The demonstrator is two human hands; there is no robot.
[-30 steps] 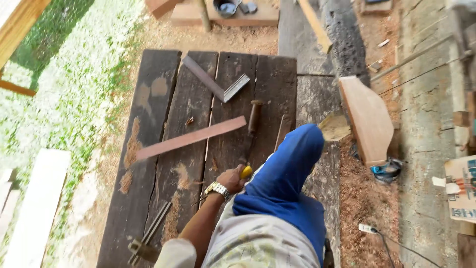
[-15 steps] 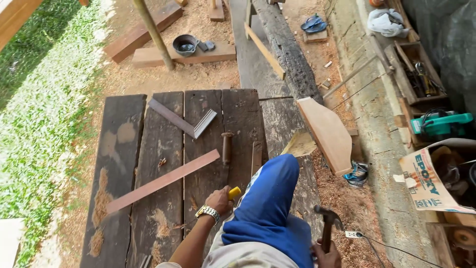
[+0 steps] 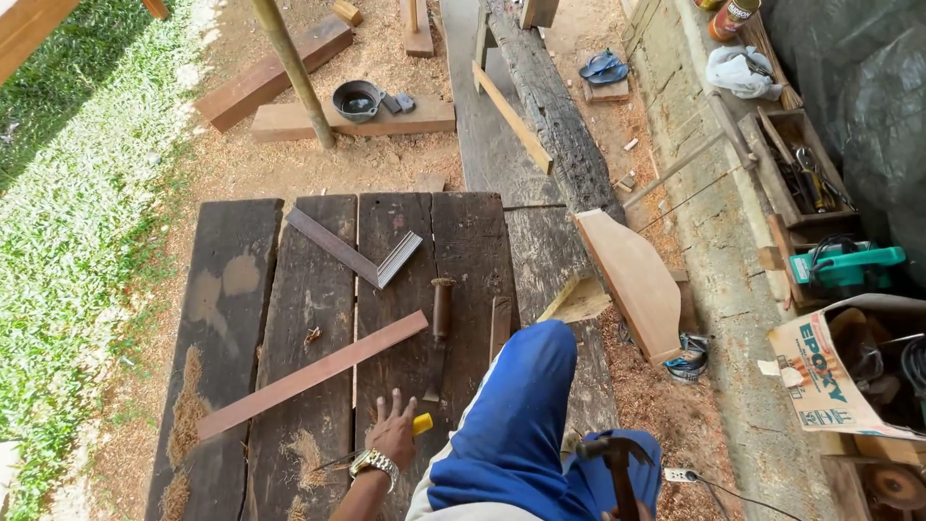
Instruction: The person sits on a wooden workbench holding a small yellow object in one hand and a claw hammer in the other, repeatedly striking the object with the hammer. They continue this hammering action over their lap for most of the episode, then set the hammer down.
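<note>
Grip, left: your left hand (image 3: 394,431) lies flat with fingers spread on the dark planks (image 3: 309,289), pinching nothing; a small yellow thing (image 3: 422,424) sits just at your thumb side, touching or nearly so.
Grip, right: your right hand is almost wholly below the frame edge; it seems to be closed round the handle of the hammer (image 3: 615,461), but you cannot tell the fingers' hold from this view.
Hammer: handle runs up from the bottom edge, head at the top lying crosswise, beside your blue-trousered knee (image 3: 521,415).
Why the left hand is so: spread and pressed down, it looks like a prop for your weight as you kneel or lean over the planks.
Chisel (image 3: 439,333): lies just ahead of your left hand; long axis runs away from you, wooden handle at the far end, metal end towards you.
Reddish strip (image 3: 313,374): lies slantwise across the planks, low end at your left, high end near the chisel.
Steel square (image 3: 352,253): flat further up the planks, corner pointing towards you.
Around: curved wooden piece (image 3: 632,280) leans at the right of the planks; sawdust on the ground.
</note>
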